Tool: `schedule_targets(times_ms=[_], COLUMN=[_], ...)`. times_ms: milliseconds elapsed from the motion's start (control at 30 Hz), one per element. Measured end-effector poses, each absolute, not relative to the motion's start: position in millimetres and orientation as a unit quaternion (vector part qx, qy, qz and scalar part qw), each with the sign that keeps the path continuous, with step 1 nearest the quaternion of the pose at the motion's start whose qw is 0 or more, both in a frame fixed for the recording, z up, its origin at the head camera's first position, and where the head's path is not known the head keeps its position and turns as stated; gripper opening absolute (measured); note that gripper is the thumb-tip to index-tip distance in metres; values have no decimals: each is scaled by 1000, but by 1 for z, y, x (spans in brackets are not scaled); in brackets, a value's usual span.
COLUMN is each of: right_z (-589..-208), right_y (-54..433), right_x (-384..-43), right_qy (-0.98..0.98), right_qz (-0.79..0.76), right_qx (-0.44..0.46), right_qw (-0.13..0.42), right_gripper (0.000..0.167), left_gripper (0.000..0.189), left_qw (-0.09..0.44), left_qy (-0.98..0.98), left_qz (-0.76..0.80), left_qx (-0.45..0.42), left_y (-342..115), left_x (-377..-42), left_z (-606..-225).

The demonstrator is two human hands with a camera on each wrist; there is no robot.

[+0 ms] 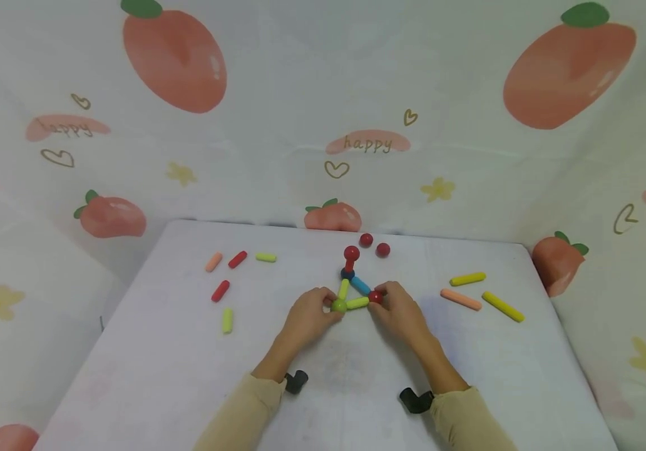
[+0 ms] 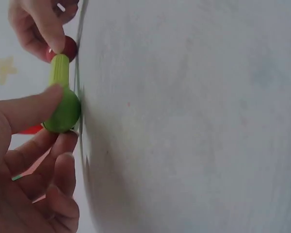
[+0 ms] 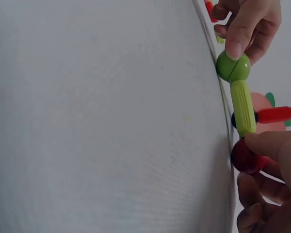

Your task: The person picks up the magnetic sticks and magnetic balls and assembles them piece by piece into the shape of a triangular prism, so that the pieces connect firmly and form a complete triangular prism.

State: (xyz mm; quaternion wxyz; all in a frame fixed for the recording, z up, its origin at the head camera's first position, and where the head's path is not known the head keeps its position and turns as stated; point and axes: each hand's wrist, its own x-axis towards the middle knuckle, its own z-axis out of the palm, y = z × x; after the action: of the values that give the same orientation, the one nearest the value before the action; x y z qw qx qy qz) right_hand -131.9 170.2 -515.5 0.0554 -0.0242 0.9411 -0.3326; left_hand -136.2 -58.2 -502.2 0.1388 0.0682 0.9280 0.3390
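Observation:
A small triangle of magnetic rods and balls lies mid-table. My left hand (image 1: 308,316) pinches its green ball (image 1: 338,305) (image 2: 63,111) (image 3: 233,66) at the left corner. My right hand (image 1: 396,311) pinches the red ball (image 1: 375,297) (image 3: 247,156) (image 2: 68,48) at the right corner. A lime rod (image 1: 358,303) (image 2: 59,70) (image 3: 243,107) joins the two balls. A second lime rod (image 1: 343,288) and a blue rod (image 1: 360,285) run up to a dark ball (image 1: 348,273), from which a red rod (image 1: 350,264) rises to a red ball (image 1: 352,253).
Two loose red balls (image 1: 366,239) (image 1: 382,250) lie behind the structure. Several short rods lie at the left, among them a red one (image 1: 220,290) and a yellow one (image 1: 227,320). Longer rods lie at the right: yellow (image 1: 467,279), orange (image 1: 461,299), yellow (image 1: 502,307). A patterned cloth hangs behind the white table (image 1: 323,388).

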Motion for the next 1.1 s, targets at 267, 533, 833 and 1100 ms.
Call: schedule_targets(times_ms=[267, 533, 833, 1100], right_z=[-517, -517, -516, -517], right_y=[170, 169, 168, 167], right_x=[-131, -130, -130, -130], right_qy=[944, 943, 943, 943], right_qz=[-326, -331, -331, -332], right_qx=[-22, -12, -11, -3], right_qw=[37, 40, 36, 40], right_gripper=[42, 42, 41, 41], left_gripper=[43, 52, 43, 36], left_qw=[79, 35, 65, 29], left_qy=[926, 926, 947, 931], left_qz=[368, 374, 314, 364], left_qx=[39, -41, -16, 26], left_y=[-106, -165, -167, -145], left_x=[-182, -229, -238, -217], left_z=[-494, -497, -503, -495])
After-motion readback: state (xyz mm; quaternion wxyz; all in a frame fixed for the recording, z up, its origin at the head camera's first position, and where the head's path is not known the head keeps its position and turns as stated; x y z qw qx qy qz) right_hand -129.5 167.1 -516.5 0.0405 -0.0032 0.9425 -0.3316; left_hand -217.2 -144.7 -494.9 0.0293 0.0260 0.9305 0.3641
